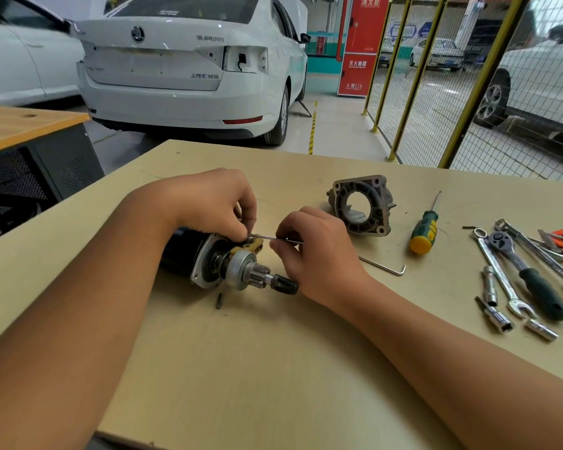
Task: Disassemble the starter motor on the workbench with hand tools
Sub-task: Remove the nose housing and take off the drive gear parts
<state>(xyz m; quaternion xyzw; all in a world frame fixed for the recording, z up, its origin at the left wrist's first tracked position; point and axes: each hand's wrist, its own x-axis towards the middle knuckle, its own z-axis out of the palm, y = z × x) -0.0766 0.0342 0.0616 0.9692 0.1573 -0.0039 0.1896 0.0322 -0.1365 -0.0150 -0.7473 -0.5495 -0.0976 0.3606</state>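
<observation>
pale wood-grain surface point(241, 368), carrying everything. lying near its middle-left, on its side: the starter motor point(215, 261), black body to the left, bare pinion gear point(257, 274) and shaft end pointing right. resting over the motor's top, the left hand point(215, 203), fingers curled down and pinching at the yellow plastic fork lever point(252, 245) by the flange. just to the right, the right hand point(312, 245), fingers pressed together and pinching a thin metal rod point(264, 237) that runs across toward the lever. further right, well apart: the removed grey nose housing point(361, 206), standing open-faced; a bent hex key point(384, 266) flat beside the right wrist; a green-and-yellow screwdriver point(424, 232); then a ratchet point(530, 277), spanners and loose sockets at the far right edge.

judged as: heavy, dense and stiff in the steel body, likely to roll if unsupported, so best held around the black casing or the flange. probably greasy round the gear, hence slippery. lever plastic and likely fragile under prying; the rod thin, easy to bend or drop.
</observation>
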